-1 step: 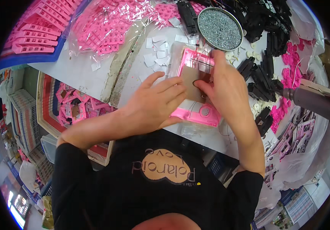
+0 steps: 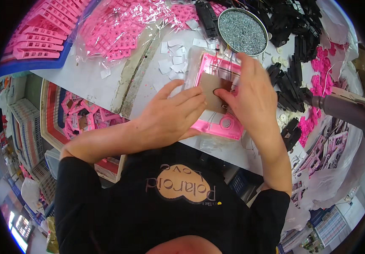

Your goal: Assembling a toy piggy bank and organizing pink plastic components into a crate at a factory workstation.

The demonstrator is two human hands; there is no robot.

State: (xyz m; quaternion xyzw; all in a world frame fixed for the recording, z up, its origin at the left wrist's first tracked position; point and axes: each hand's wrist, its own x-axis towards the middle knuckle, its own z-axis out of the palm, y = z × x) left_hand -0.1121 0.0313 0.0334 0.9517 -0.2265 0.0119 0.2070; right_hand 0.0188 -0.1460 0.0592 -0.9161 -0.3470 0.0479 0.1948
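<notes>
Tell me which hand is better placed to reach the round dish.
Probably the right hand: it is close below the dish, while the left hand is farther off, by the left edge of the pink case.

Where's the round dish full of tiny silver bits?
In the head view, the round dish is at the top, right of centre, beyond the right hand and just right of a long black part.

The left fingers and right fingers touch a pink plastic casing.
</notes>
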